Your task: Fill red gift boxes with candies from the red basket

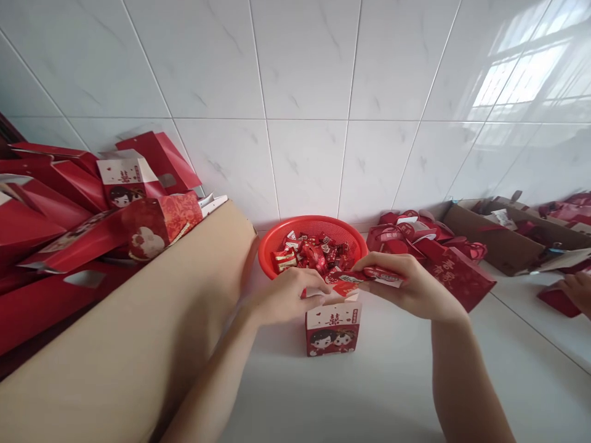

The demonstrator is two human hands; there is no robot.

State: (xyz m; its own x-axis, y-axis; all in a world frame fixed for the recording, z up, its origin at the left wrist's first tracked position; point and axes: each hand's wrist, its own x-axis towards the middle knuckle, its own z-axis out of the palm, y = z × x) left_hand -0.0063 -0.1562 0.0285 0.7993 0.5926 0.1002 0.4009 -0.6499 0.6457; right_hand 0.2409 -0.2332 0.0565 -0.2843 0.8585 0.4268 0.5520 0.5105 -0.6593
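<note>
A small red and white gift box (333, 335), printed with two cartoon figures, stands upright on the white surface with its top open. My left hand (289, 295) is closed at the box's upper left edge, fingers pinching the top flap. Just above the opening, my right hand (404, 283) grips red wrapped sweets (379, 274); how many is partly hidden by the fingers. Right behind the box sits a red plastic colander (268, 243) with several wrapped sweets (314, 253) inside.
At left, a large cardboard box (194, 307) holds many red folded gift boxes (74, 191). Red bags (455, 274) and a brown carton (494, 240) lie to the right. Another person's hand (577, 289) shows at the right edge. A tiled wall (305, 160) rises behind.
</note>
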